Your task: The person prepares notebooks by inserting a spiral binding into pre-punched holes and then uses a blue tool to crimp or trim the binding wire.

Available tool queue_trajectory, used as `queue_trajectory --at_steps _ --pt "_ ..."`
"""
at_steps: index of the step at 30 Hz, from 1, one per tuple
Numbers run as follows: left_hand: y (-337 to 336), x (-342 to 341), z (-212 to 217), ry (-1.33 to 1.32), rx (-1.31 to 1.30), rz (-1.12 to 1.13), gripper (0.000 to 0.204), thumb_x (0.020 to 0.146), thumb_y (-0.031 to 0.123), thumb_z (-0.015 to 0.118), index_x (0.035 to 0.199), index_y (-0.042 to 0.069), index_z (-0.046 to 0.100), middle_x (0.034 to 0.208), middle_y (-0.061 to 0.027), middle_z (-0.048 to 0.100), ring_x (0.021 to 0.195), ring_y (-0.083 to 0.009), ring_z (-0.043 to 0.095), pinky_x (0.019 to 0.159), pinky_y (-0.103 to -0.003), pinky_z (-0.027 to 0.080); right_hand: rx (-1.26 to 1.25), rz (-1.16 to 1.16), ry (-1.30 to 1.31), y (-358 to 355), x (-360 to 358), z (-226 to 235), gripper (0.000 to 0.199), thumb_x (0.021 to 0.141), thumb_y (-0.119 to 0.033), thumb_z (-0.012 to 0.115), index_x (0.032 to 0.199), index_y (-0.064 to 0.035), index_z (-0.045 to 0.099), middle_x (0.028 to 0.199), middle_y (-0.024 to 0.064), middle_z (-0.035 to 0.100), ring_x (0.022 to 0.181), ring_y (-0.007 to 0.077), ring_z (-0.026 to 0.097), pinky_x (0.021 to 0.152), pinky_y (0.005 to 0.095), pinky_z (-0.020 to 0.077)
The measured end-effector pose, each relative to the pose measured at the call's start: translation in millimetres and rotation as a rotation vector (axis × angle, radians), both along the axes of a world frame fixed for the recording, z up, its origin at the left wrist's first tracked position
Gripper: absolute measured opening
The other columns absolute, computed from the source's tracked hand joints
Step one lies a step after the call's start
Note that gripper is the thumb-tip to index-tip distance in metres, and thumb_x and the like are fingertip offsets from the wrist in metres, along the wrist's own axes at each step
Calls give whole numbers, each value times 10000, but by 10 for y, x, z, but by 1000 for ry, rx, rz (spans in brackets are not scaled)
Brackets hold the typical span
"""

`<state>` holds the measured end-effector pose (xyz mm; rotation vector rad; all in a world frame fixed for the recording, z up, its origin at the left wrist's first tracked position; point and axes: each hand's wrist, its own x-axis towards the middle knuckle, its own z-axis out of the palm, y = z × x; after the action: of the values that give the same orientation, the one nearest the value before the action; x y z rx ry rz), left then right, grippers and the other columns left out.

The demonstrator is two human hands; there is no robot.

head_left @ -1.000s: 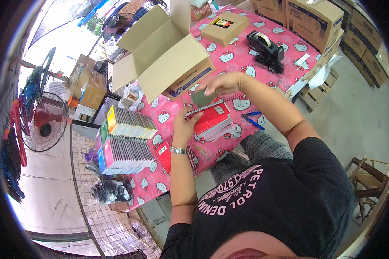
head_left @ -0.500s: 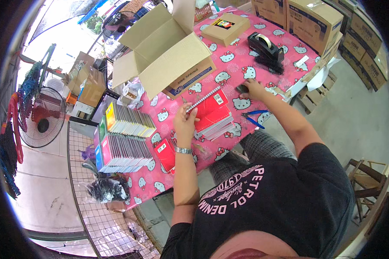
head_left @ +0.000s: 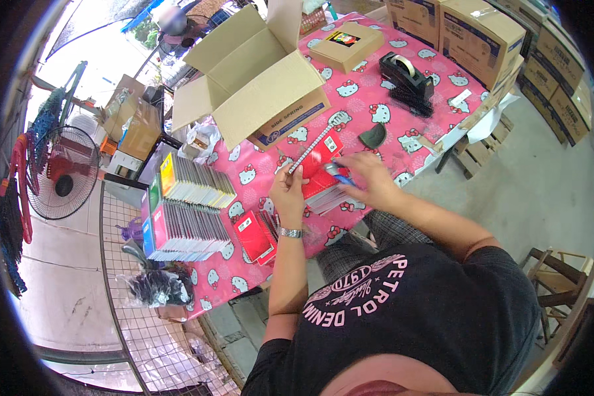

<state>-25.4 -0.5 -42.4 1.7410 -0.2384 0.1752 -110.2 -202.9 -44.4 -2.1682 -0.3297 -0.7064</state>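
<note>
My left hand (head_left: pixel 288 193) is closed on the near end of a red spiral notebook's (head_left: pixel 323 149) coil spine, at the left edge of a small stack of notebooks. The pale, ridged coil (head_left: pixel 311 149) runs up and away from my fingers. In my right hand (head_left: pixel 374 179) is a pair of blue-handled pliers (head_left: pixel 340 174), its metal head over the red cover near the coil. A dark, curved piece (head_left: pixel 373 136) lies on the tablecloth beyond my right hand. More red notebooks (head_left: pixel 255 236) lie beside my left wrist.
Rows of spiral notebooks (head_left: pixel 190 232) stand at the left of the pink table (head_left: pixel 214 297). An open carton (head_left: pixel 270 99) sits at the back, with a closed box (head_left: pixel 347 46) and a black tape dispenser (head_left: pixel 406 76) to its right. Stacked cartons (head_left: pixel 475 41) fill the far right.
My right hand has let go of the dark piece, taken up the blue-handled pliers from the table's near side and brought them over the notebook. My left hand stays on the coil.
</note>
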Motion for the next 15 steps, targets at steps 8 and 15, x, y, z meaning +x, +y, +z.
queue_trajectory --at_steps 8,15 --pt "-79 -144 42 -229 102 139 263 835 -41 640 1095 -2 657 891 -91 706 748 -108 657 657 -250 508 -146 91 -41 277 119 311 457 793 -196 718 1217 -67 605 1094 85 632 975 232 575 857 374 442" --pt "200 -219 531 -672 501 233 229 812 10 642 1038 16 676 977 -150 689 913 -289 658 809 -385 510 583 511 497 108 193 247 413 876 -234 684 1232 -43 599 1116 74 660 988 180 622 905 314 475"
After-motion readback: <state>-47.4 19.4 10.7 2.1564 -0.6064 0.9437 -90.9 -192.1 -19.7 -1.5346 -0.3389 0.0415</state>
